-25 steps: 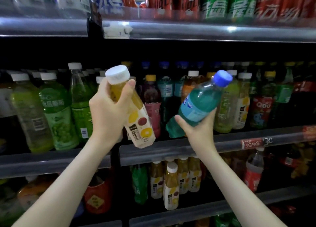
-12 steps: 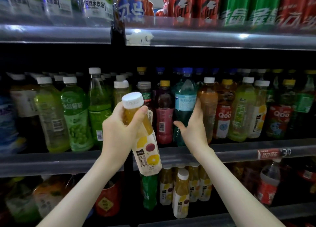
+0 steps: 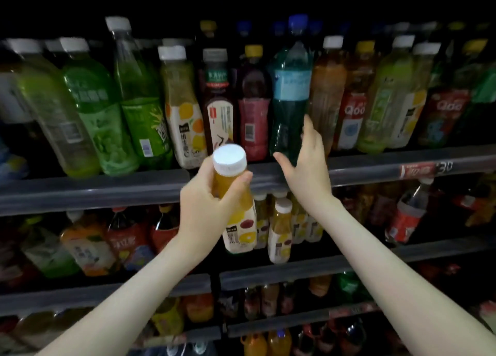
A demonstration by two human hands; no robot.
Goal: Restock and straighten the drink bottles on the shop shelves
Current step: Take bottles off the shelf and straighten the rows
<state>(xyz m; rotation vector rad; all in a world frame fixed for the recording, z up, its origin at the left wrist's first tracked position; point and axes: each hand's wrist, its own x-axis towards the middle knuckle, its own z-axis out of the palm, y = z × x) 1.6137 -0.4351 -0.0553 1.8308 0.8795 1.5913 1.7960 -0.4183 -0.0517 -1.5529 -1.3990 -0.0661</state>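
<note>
My left hand (image 3: pixel 204 205) grips the juice bottle (image 3: pixel 239 232) just under its cap (image 3: pixel 229 158), before the front edge of the shelf (image 3: pixel 94 192). It looks full, so likely weighty and slick. My right hand (image 3: pixel 306 167) spreads open beside the teal bottle (image 3: pixel 291 87).

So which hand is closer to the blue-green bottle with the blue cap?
Right. The right hand is spread at the lower part of the blue-green bottle. The left hand is lower and to the left, gripping an orange juice bottle.
</note>
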